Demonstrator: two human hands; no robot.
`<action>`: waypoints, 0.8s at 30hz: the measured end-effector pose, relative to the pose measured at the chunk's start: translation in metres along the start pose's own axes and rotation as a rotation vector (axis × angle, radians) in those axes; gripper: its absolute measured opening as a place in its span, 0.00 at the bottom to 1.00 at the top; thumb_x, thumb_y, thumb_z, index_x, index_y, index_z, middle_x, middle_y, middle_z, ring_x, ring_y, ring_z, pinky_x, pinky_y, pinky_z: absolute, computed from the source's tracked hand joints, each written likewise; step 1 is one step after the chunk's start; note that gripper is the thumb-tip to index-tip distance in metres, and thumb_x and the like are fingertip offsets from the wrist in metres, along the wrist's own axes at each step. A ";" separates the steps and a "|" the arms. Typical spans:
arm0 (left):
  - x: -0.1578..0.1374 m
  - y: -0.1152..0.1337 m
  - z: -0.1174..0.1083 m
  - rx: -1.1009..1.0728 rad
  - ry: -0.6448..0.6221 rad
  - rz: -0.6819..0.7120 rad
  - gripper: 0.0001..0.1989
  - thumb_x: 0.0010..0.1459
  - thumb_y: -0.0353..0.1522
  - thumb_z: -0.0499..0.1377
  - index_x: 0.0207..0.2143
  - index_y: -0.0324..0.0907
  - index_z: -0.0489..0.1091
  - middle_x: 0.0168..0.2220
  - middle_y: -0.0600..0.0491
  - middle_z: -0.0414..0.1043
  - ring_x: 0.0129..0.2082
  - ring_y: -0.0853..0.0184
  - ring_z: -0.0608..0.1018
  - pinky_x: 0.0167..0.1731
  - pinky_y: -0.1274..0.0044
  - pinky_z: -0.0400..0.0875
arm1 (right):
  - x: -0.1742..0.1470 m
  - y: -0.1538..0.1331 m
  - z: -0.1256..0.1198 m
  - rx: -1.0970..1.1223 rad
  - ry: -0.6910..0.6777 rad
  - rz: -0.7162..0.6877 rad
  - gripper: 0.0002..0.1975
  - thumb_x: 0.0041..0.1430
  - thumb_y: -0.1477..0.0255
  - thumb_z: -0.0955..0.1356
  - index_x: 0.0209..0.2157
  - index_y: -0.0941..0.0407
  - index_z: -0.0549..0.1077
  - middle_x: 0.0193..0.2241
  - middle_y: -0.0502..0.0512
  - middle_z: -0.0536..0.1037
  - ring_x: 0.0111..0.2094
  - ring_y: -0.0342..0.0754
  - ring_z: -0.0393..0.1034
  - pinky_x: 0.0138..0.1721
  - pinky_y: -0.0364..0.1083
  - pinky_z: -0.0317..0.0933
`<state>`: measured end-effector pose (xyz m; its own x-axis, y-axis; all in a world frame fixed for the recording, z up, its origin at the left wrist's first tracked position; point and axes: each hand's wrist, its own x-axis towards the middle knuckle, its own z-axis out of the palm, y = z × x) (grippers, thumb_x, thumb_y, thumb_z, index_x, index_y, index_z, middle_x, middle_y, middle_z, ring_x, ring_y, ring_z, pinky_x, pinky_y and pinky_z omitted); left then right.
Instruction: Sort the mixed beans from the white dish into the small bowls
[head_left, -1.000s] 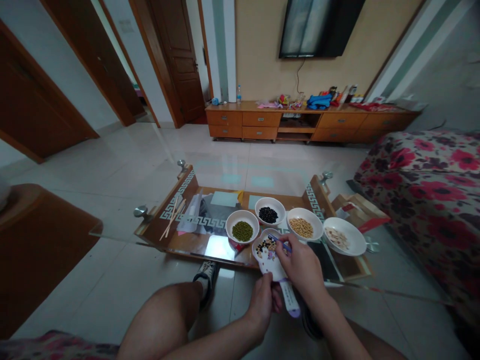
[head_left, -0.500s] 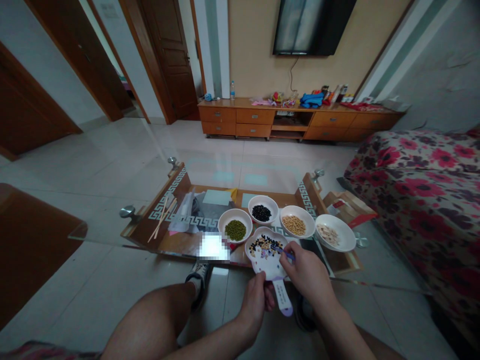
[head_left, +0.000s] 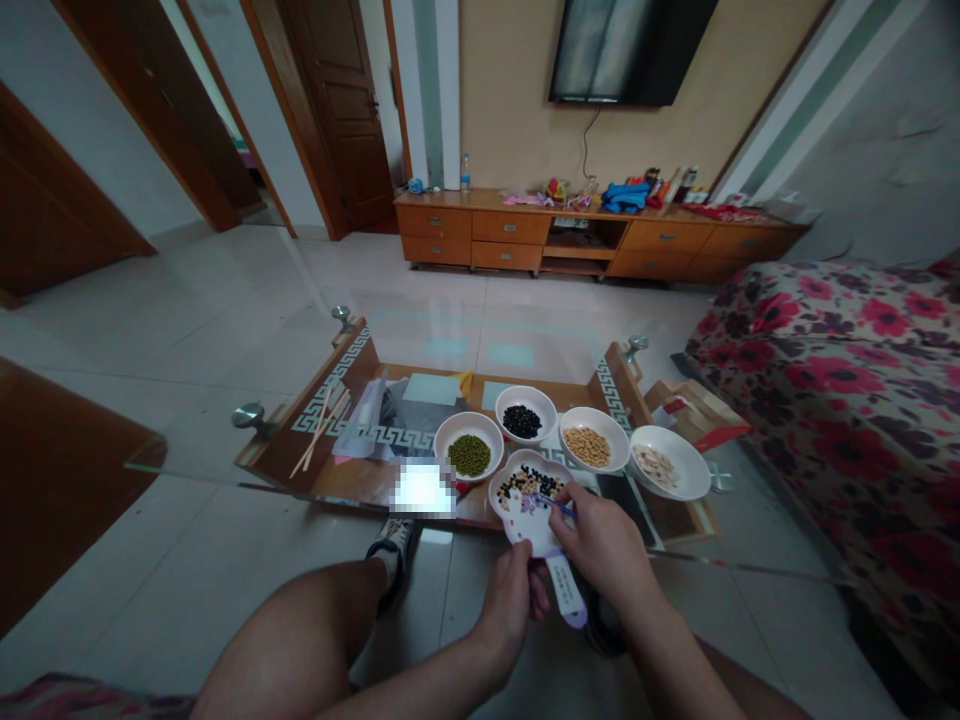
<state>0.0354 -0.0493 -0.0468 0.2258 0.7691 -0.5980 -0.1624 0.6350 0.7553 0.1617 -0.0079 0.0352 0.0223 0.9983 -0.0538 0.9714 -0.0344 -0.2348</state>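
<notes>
My left hand (head_left: 511,590) grips the lower edge of a white, scallop-edged dish (head_left: 534,535) near its handle, the thumb lying on the rim. The handle (head_left: 564,590) bears printing and ends in purple. Black and tan beans (head_left: 529,484) lie mixed in its far part. Over the dish's right side, my right hand (head_left: 600,535) pinches a slim purple tool (head_left: 559,505), its tip pointing left toward the beans. Just beyond stand white bowls with green beans (head_left: 469,456), black beans (head_left: 522,422) and yellow soybeans (head_left: 587,447). A bowl on the right holds pale flat pieces (head_left: 657,466).
The bowls stand on a glass-topped table (head_left: 360,440). Wooden chopsticks (head_left: 319,430) lie at its left, near clear plastic bags (head_left: 367,420). A brown paper bag (head_left: 697,410) is beyond the right bowl, and a flowered sofa cover (head_left: 825,380) is farther right.
My right hand and the purple tool have shifted slightly left over the dish. My left hand keeps its grip. The view has moved a little.
</notes>
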 end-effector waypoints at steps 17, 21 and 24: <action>-0.003 0.005 0.001 0.017 0.005 -0.011 0.32 0.49 0.61 0.44 0.24 0.42 0.64 0.13 0.56 0.60 0.14 0.71 0.62 0.19 0.77 0.54 | 0.000 -0.003 0.000 -0.019 -0.004 -0.021 0.09 0.61 0.67 0.62 0.36 0.53 0.72 0.29 0.54 0.80 0.30 0.49 0.74 0.31 0.44 0.52; -0.004 0.007 0.001 0.023 0.003 -0.017 0.33 0.50 0.61 0.43 0.23 0.41 0.65 0.13 0.56 0.60 0.14 0.71 0.62 0.19 0.77 0.53 | -0.001 -0.003 0.000 -0.015 -0.003 -0.026 0.08 0.61 0.67 0.62 0.36 0.53 0.72 0.28 0.53 0.80 0.30 0.49 0.74 0.31 0.44 0.52; -0.005 0.008 0.001 0.026 0.002 -0.010 0.34 0.49 0.62 0.43 0.23 0.41 0.65 0.14 0.56 0.60 0.15 0.71 0.62 0.20 0.77 0.53 | 0.000 -0.003 -0.001 -0.018 -0.007 -0.030 0.09 0.61 0.67 0.62 0.36 0.53 0.72 0.28 0.53 0.80 0.30 0.49 0.74 0.30 0.44 0.51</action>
<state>0.0339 -0.0482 -0.0381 0.2254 0.7627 -0.6063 -0.1353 0.6407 0.7557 0.1593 -0.0081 0.0369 -0.0083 0.9985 -0.0537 0.9758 -0.0036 -0.2185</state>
